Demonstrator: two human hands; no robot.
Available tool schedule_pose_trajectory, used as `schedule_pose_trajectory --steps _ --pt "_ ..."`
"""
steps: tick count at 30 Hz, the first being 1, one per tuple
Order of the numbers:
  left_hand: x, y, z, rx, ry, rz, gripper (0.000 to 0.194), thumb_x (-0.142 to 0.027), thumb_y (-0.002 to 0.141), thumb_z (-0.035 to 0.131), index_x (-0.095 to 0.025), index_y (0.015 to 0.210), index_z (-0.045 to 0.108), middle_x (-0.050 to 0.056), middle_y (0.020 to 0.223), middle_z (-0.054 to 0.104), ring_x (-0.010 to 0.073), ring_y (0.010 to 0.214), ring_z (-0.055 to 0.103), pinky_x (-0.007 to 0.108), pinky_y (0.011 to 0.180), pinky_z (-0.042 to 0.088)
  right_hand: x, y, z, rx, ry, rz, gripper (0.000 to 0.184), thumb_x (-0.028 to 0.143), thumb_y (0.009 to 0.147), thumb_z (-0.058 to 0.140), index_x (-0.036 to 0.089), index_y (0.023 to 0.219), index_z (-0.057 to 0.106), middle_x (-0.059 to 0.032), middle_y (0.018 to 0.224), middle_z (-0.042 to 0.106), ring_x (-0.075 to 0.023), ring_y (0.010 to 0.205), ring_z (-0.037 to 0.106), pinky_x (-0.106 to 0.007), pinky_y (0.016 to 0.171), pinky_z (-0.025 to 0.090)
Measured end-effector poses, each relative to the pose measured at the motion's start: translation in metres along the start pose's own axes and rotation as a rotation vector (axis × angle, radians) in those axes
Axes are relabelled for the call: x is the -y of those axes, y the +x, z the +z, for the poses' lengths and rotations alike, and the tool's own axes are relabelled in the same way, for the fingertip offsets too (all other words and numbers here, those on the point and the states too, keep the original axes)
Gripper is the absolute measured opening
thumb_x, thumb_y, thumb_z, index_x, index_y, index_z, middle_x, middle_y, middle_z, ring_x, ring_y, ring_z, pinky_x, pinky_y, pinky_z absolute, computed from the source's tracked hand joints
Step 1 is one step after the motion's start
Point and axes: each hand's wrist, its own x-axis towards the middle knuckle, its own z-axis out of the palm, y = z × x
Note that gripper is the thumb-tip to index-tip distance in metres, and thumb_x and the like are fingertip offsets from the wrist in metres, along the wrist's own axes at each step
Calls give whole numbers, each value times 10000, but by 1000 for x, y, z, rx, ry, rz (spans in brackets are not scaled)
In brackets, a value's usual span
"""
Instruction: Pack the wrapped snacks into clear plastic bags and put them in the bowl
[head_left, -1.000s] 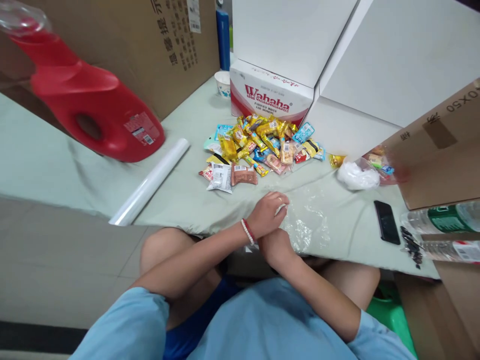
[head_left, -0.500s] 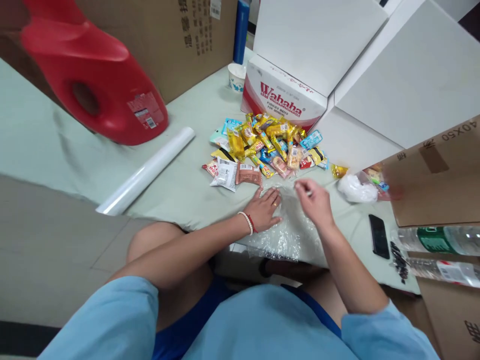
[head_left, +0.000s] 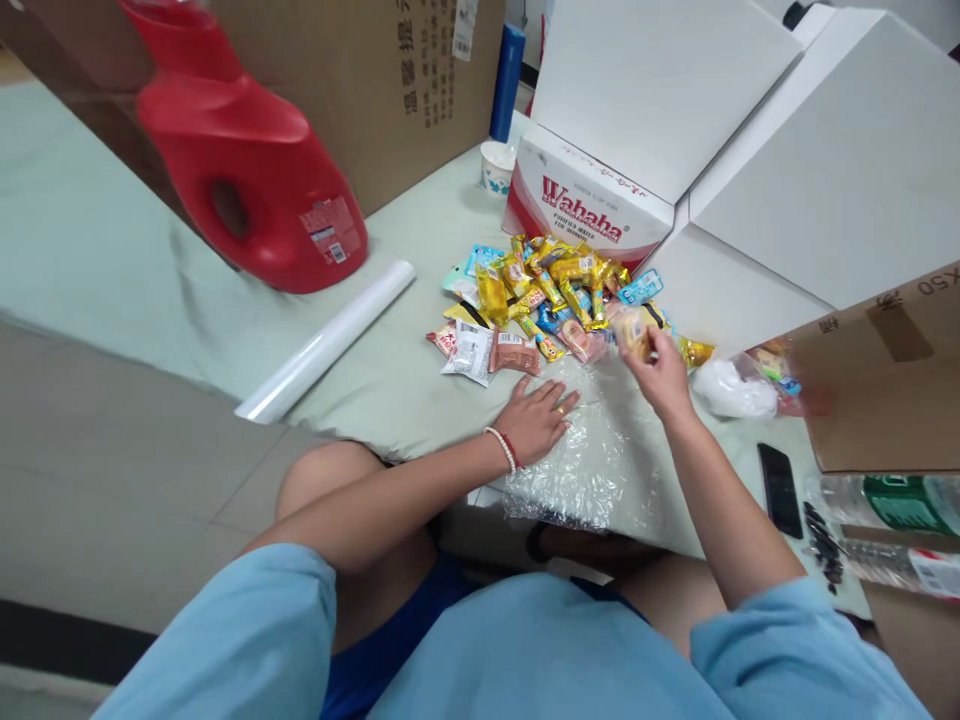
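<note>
My left hand (head_left: 538,415) lies flat, fingers stretched out, on a clear plastic bag (head_left: 592,470) spread over the table's near edge. Pinched in my right hand (head_left: 660,370) is a small wrapped snack (head_left: 634,330), pale yellow in clear film, held at the right front of the snack pile. That pile (head_left: 551,280) is a heap of yellow, blue and pink packets. At its front lie a white packet (head_left: 470,350) with a barcode and a brown packet (head_left: 514,352).
A white roll (head_left: 326,340) and a red jug (head_left: 259,190) stand or lie at left. Behind the pile are a Wahaha box (head_left: 589,190) and a paper cup (head_left: 496,168). To the right lie a white plastic bag (head_left: 735,388), a phone (head_left: 780,490) and a plastic bottle (head_left: 892,502).
My right hand has moved from above the clear bag to the pile's right front and taken hold of a wrapped snack. My left hand stays flat on the bag. The view has shifted slightly.
</note>
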Motion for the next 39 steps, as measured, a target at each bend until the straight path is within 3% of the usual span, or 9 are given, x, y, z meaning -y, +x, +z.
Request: schedule_pose_trajectory --steps 3,6,11,19,24,27,31,35,39 --pt "1 2 0 19 29 -8 535 -305 1011 401 -187 1530 450 192 1576 477 318 1494 404 596 1253 57 10 -58 -17 318 90 -248 571 437 901 629 220 1424 556 -120 1272 630 -282 1165 566 -456 1012 467" --pt "2 5 -3 50 51 -37 572 -211 972 409 -132 1538 430 214 1579 464 311 1500 399 583 1256 98 18 -104 -9 519 49 -359 548 314 925 612 223 1461 543 -135 1298 610 -287 1181 536 -474 1041 444" --pt "5 -1 -9 12 91 -44 565 -258 970 480 -225 1534 457 151 1626 416 292 1528 358 573 1277 -6 9 -133 15 471 -36 -274 629 300 944 618 225 1546 452 -156 1328 558 -304 1205 498 -499 1046 443" --pt "10 -12 -18 -13 60 -59 601 -462 969 546 -245 1525 482 176 1610 424 327 1507 391 605 1252 -112 4 -134 14 340 64 -194 553 308 952 629 251 1492 525 -135 1292 584 -293 1197 511 -499 1063 446" --pt "12 -10 -18 25 64 -66 571 -422 972 540 -254 1516 488 160 1611 427 313 1515 382 612 1245 -135 7 -113 1 504 52 -222 589 377 901 711 223 1452 567 -144 1322 591 -310 1231 520 -497 1082 432" --pt "13 -8 -16 34 75 -77 583 -421 973 541 -257 1528 469 155 1622 409 310 1524 364 618 1239 -152 13 -78 -6 447 75 -195 446 455 968 610 200 1333 648 -134 1243 626 -272 1174 580 -429 1053 462" --pt "13 -7 -14 66 164 -81 604 -445 990 522 -261 1557 430 147 1643 370 314 1528 353 646 1234 -136 26 -15 24 265 -49 -130 465 415 962 599 154 1347 627 -155 1226 637 -280 1154 589 -401 1023 467" --pt "12 -7 -18 124 294 -76 601 -481 1028 421 -254 1583 387 116 1663 342 318 1525 355 696 1243 -1 30 36 64 277 -171 -38 445 331 883 668 123 1276 673 -189 1227 659 -320 1151 580 -410 991 455" --pt "11 -8 -22 149 392 -59 587 -503 1041 378 -277 1583 387 93 1664 348 312 1527 355 690 1242 95 17 51 52 199 20 85 301 335 890 596 139 1076 729 -103 940 726 -250 877 628 -360 836 481"
